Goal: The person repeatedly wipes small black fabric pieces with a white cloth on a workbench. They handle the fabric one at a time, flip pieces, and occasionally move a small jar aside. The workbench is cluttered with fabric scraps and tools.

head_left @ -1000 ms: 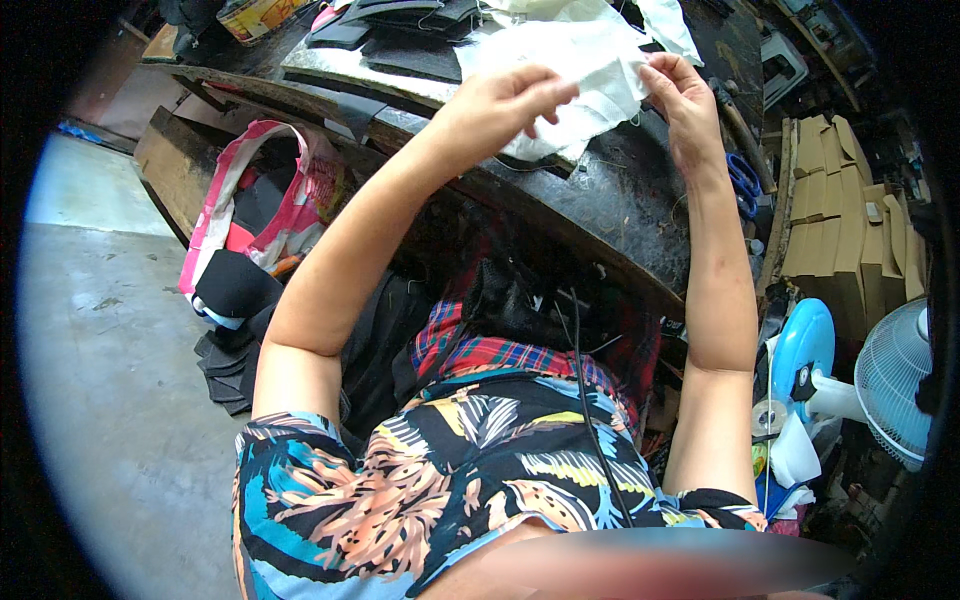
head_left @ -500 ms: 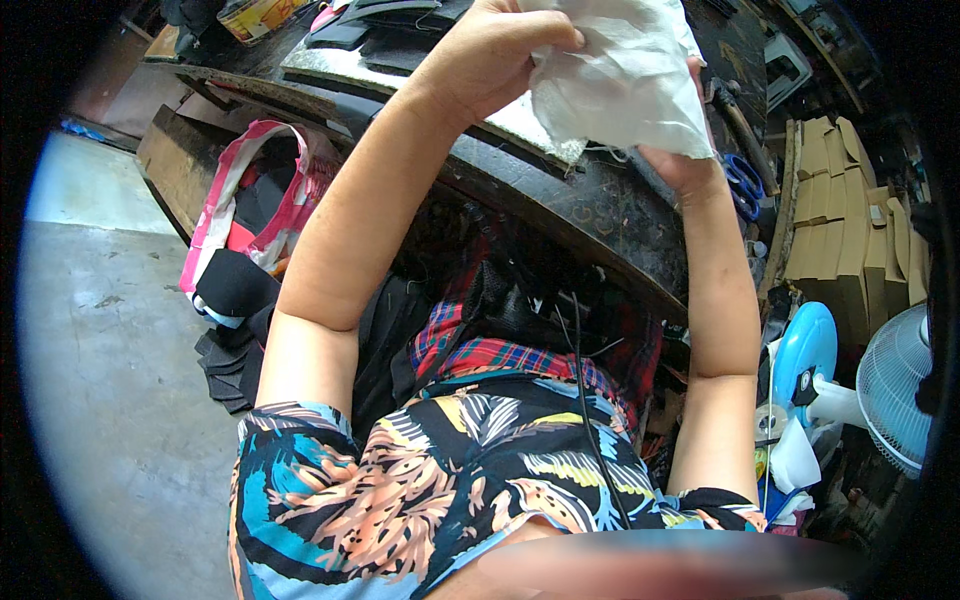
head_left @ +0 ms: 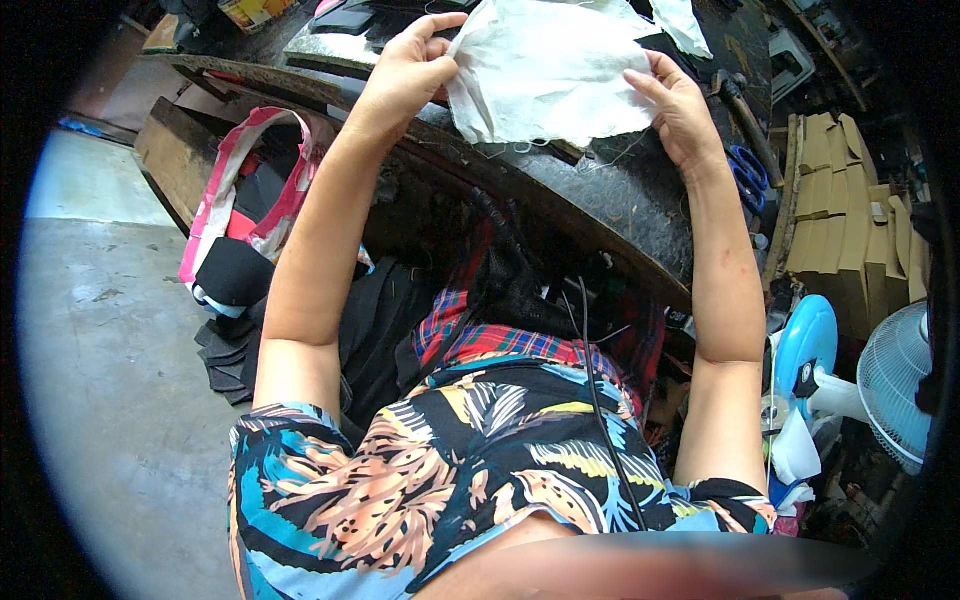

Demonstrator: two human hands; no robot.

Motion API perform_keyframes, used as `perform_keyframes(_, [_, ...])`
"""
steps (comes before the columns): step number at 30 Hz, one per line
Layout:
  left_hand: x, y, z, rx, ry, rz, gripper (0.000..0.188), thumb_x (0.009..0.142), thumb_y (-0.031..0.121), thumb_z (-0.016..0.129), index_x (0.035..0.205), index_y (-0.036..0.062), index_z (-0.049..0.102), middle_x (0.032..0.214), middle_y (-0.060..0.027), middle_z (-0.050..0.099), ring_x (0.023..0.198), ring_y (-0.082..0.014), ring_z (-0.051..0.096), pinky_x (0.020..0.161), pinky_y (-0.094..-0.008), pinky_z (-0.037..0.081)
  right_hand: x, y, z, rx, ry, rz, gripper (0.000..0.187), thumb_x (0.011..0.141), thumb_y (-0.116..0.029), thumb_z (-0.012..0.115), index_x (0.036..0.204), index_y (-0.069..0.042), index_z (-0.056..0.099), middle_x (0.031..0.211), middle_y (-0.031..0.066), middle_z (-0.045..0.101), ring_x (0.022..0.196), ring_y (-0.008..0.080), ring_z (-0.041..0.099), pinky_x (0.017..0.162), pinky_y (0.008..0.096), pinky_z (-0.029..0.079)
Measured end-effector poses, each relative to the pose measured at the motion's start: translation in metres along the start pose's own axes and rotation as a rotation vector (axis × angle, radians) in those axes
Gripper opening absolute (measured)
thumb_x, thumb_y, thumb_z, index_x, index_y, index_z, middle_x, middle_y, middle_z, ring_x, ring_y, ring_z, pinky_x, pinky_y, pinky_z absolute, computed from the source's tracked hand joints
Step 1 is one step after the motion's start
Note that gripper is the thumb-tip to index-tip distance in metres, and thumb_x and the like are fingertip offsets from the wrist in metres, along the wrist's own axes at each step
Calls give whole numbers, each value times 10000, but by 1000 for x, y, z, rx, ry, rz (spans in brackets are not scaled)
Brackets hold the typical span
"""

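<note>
A piece of white cloth (head_left: 550, 75) with frayed, thread-trailing edges is stretched between my hands above the dark worktable (head_left: 610, 200). My left hand (head_left: 408, 75) pinches its left edge between thumb and fingers. At the opposite edge, my right hand (head_left: 682, 110) grips it with the thumb on top and the fingers mostly behind. Another white cloth piece (head_left: 682, 25) lies beyond my right hand. Dark flat pieces (head_left: 345, 20) rest on the table past my left hand, partly hidden by the cloth.
Right of my right forearm lie blue-handled scissors (head_left: 748, 178) and a hammer (head_left: 738, 105). Folded cardboard (head_left: 835, 200) and a white-and-blue fan (head_left: 893, 385) stand farther right. A pink-and-white bag (head_left: 215, 215) with black pieces sits at the left, below the table edge.
My hands have moved apart, the left one leftward and nearer, spreading the bunched cloth out wide. A second white piece now shows behind it.
</note>
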State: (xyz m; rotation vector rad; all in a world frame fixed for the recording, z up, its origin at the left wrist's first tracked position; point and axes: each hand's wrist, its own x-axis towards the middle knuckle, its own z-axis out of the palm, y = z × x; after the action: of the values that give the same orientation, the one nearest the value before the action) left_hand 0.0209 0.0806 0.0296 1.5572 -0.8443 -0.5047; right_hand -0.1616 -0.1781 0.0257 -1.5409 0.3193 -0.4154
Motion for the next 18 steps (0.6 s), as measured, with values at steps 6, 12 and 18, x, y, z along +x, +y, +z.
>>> perform_keyframes(6, [-3,-2,-2,-101,133,147,532,775,-84,435,1298,11,465,829,6,595,637,-47,510,569,-189,399,10,-10,0,-186,-157,-74,586,811,3,664,1363,-4,467,1162,98,621,1046,144,609,906,270,509])
perform_keyframes(12, [-17,19,10,881,511,593,623,711,45,646,1311,44,478,1117,-199,559,1074,-364,564,958,-417,451,59,2,-15,-443,-153,-126,482,824,16,611,1301,-9,553,1117,71,657,999,144,615,924,282,477])
perform_keyframes(18, [30,4,36,922,-192,880,486,853,144,652,1325,123,534,1352,-124,527,1314,-334,425,1106,-422,341,72,8,-7,-472,-192,-209,441,844,-31,641,1281,-47,582,1116,87,655,1000,161,615,925,288,478])
